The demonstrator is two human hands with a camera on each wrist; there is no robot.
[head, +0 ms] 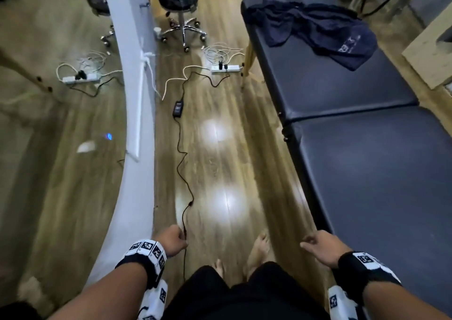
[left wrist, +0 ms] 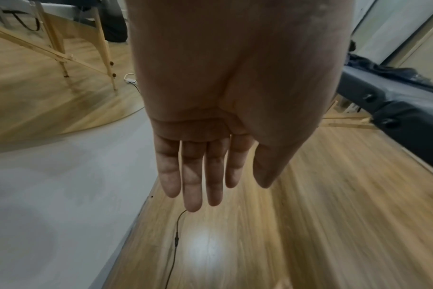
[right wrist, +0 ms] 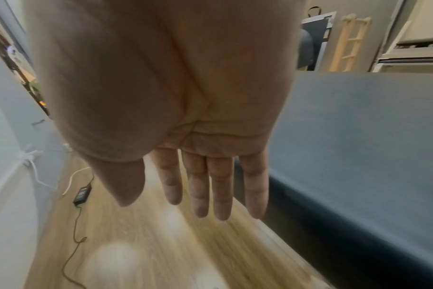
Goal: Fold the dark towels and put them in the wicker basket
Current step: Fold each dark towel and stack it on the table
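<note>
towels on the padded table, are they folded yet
No, the dark towels lie in a crumpled heap at the far end of the padded table, and neither hand touches them.
</note>
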